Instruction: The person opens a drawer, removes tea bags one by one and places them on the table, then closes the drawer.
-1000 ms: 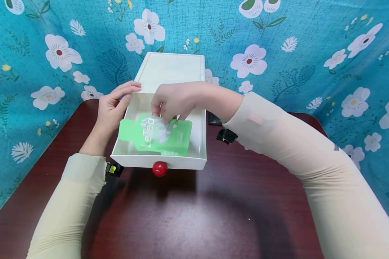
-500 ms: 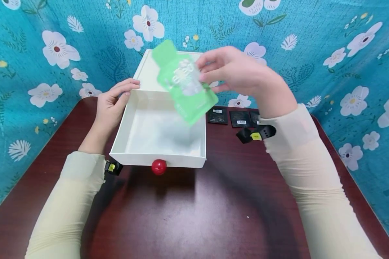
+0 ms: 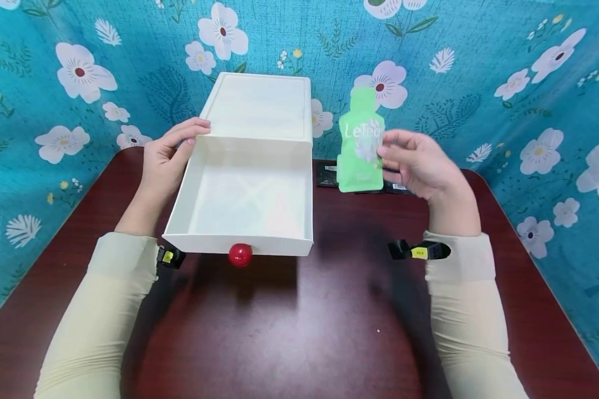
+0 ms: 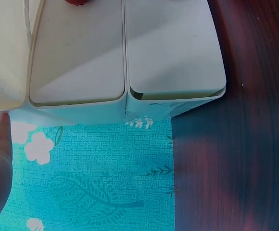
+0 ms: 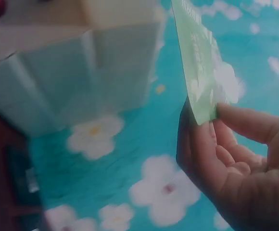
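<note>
My right hand (image 3: 416, 163) pinches a green LeTea sachet (image 3: 361, 147) by its side edge, thumb on one face and fingers behind. The sachet hangs upright in the air to the right of a white drawer cabinet (image 3: 259, 102). In the right wrist view the same sachet (image 5: 195, 57) appears nearly edge-on above the thumb. The cabinet's top drawer (image 3: 252, 194) is pulled out, nothing lies inside it, and a red knob (image 3: 240, 255) sits on its front. My left hand (image 3: 167, 158) rests on the cabinet's left edge, fingers extended over the corner.
Several black sachets (image 3: 326, 173) with white labels lie on the dark red table (image 3: 344, 310) right of the cabinet, partly hidden behind the green one. Below the pulled-out drawer, lower drawers (image 4: 79, 53) show shut. A blue flowered cloth (image 3: 145, 50) hangs close behind.
My right hand has lifted the green sachet out of the drawer and carried it to the right, turning it upright. The left hand stays at the cabinet's edge.
</note>
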### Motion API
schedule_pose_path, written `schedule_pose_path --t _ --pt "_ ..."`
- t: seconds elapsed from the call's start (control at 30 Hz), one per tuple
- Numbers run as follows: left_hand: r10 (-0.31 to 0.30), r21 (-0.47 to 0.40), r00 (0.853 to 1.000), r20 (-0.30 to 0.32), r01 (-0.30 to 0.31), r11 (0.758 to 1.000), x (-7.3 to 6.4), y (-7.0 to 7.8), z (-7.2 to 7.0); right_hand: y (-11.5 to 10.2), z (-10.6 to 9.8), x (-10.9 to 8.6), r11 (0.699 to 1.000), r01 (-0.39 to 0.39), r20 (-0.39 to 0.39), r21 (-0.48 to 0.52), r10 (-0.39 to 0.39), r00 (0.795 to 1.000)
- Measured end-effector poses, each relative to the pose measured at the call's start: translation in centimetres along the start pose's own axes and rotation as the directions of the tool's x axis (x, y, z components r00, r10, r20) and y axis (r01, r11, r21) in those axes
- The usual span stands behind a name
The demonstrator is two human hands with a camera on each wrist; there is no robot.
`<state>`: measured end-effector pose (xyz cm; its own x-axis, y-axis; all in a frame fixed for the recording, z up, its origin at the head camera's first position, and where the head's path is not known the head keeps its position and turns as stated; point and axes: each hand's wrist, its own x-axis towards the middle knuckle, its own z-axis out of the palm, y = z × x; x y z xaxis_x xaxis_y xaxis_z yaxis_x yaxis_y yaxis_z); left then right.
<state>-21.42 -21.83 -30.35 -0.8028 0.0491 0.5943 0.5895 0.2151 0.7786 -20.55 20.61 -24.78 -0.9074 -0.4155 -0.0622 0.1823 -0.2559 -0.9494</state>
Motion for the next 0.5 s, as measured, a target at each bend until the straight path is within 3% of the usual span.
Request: schedule_pose_path --t 0.17,0.33,0.5 --pt "-0.007 0.007 1.000 -0.016 0.007 1.000 -0.1 0.1 0.0 3.8 -2.2 0.4 0.992 -0.126 -0.129 0.014 0.127 0.984" --pt "-0.006 0.001 1.000 -0.023 0.006 1.000 -0.1 0.0 0.1 7.4 -3.3 1.7 0.961 -0.268 -0.222 -0.072 0.246 0.943" --pt "0.004 0.000 1.000 -0.021 -0.004 1.000 -0.1 0.0 0.1 10.0 -3.7 3.3 0.916 -0.370 -0.287 -0.152 0.317 0.904"
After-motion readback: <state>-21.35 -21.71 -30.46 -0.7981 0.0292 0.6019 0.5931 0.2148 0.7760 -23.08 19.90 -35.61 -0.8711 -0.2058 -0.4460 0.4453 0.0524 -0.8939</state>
